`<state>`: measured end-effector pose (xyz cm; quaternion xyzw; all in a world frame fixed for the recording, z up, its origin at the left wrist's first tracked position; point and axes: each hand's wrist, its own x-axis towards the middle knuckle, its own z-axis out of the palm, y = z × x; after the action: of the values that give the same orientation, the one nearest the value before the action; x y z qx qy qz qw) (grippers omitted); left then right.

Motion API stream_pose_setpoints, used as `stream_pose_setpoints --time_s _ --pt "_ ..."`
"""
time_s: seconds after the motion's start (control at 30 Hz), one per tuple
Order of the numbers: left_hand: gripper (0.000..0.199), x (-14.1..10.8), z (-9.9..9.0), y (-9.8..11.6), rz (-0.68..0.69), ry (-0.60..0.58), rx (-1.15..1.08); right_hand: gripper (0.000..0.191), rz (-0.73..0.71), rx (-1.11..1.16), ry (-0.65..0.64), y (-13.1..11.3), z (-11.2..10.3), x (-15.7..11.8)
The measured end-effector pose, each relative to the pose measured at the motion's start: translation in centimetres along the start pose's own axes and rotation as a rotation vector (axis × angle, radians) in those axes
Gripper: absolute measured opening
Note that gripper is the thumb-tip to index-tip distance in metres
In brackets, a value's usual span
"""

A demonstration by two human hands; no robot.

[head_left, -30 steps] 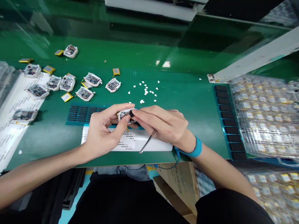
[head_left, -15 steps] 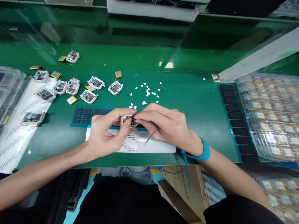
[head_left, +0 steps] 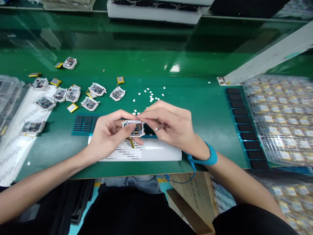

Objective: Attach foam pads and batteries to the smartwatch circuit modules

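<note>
My left hand (head_left: pixel 110 132) grips a white-framed circuit unit (head_left: pixel 137 129), its thumb lying across the board. A yellow battery (head_left: pixel 130 142) hangs below the unit. My right hand (head_left: pixel 171 125) is closed around a thin metal tool (head_left: pixel 160 127), and its thumb and index fingertips are at the unit's upper right edge. Whatever those fingertips pinch is too small to make out. Beneath both hands lies a white printed sheet (head_left: pixel 161 150). Small white pieces (head_left: pixel 151 98) are scattered on the green table behind them.
Several similar units (head_left: pixel 73 94) with yellow batteries lie at the left. Black strips sit on a teal holder (head_left: pixel 84 125) left of my hands and on another (head_left: pixel 241 120) at the right. Clear trays (head_left: pixel 281 120) are stacked far right; a white post (head_left: pixel 269 55) slants behind.
The unit in my left hand now faces up more openly, with its battery hanging in view. My right fingers have moved to its upper edge, and the metal tool has swung to point differently.
</note>
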<state>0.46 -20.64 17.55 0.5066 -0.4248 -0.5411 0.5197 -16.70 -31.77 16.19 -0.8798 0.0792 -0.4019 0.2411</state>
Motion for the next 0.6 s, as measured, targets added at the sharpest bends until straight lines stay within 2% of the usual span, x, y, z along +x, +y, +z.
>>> stream_pose_setpoints --time_s 0.1,0.17,0.3,0.47,0.6 --pt "0.010 -0.05 -0.11 0.10 -0.002 -0.044 -0.021 0.017 -0.042 -0.172 -0.028 0.42 -0.10 -0.28" --pt "0.011 -0.11 -0.17 0.10 0.009 -0.046 -0.015 0.017 -0.061 -0.226 0.004 0.43 0.01 -0.37" --pt "0.014 -0.06 -0.40 -0.21 0.029 -0.009 -0.066 0.009 -0.041 -0.081 0.119 0.00 0.19 -0.11" --pt "0.014 -0.01 -0.67 -0.48 -0.004 0.001 -0.100 0.007 -0.053 -0.096 0.015 -0.03 -0.09 0.04" --pt "0.014 -0.10 -0.76 -0.49 -0.014 0.001 -0.106 0.015 -0.090 -0.206 -0.004 0.25 -0.25 -0.40"
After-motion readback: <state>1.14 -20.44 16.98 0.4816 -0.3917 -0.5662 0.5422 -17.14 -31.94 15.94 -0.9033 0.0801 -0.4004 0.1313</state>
